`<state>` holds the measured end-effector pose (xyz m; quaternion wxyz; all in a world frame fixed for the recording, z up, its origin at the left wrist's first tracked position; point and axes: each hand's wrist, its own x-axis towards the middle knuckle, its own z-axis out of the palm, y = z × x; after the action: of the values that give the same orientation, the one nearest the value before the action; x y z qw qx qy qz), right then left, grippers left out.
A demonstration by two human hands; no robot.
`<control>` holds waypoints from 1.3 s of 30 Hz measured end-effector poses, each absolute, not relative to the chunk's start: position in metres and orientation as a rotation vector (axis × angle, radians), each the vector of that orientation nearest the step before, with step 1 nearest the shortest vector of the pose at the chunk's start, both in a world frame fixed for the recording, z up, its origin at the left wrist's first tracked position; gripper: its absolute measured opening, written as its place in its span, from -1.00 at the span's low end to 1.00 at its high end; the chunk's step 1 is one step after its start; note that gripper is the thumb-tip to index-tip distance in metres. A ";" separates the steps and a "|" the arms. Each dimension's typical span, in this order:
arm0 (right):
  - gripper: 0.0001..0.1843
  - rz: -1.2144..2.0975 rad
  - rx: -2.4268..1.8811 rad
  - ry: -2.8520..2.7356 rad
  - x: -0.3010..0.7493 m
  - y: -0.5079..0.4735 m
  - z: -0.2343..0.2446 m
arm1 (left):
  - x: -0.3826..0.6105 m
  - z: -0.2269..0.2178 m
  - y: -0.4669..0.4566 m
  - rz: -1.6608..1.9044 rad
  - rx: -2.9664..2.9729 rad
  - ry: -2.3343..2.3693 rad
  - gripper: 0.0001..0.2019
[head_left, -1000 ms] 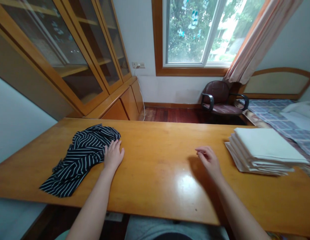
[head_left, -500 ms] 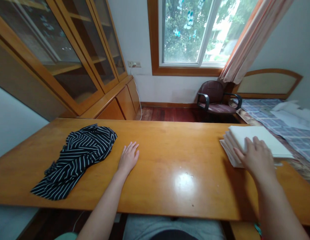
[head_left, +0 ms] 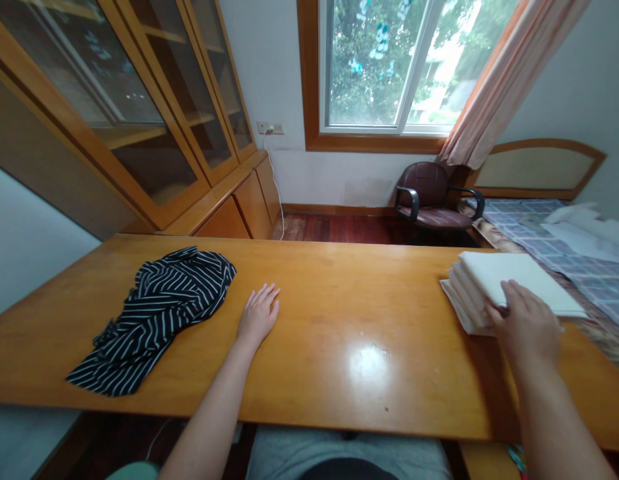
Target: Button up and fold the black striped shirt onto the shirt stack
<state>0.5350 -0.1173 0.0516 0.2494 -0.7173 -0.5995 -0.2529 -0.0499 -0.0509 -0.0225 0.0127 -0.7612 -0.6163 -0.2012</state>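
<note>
My left hand [head_left: 260,313] lies flat on the wooden table [head_left: 329,320], fingers stretched out, holding nothing. To its left, apart from it, a crumpled black garment with white stripes [head_left: 169,307] is spread on the tabletop. At the right end of the table stands a stack of folded white sheets [head_left: 472,300], their exact material unclear. My right hand [head_left: 526,323] is at the near edge of this stack. Its fingers bend over the top white sheet [head_left: 529,270] with the thumb at the edge below, pinching it. The hand hides the stack's near right corner.
A glass-fronted cabinet [head_left: 179,120] rises beyond the table's left side. Past the far edge are an office chair [head_left: 429,193] and a window [head_left: 379,67] with a pink curtain [head_left: 509,87]. A bed with a checked cover [head_left: 554,233] borders the right.
My right hand has drawn back from the top of the stack to its near edge and its fingers have closed on the top white sheet. My left hand stays in place.
</note>
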 end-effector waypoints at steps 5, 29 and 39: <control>-0.59 -0.580 -1.904 -1.704 0.547 -0.117 0.057 | -0.050 -0.021 -0.052 -0.647 -2.383 -1.898 -0.63; -0.66 0.568 -1.103 -0.504 0.378 -0.084 0.107 | -0.050 -0.019 -0.053 -0.659 -2.366 -1.881 -0.65; -0.68 0.685 -1.461 -0.969 0.319 -0.067 -0.012 | -0.054 -0.026 -0.051 -0.696 -2.370 -1.835 -0.67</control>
<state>0.3195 -0.0672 -0.0124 0.5890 -0.6273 -0.4161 0.2940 -0.0539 -0.0507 -0.0265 0.0321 -0.7699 -0.5960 -0.2259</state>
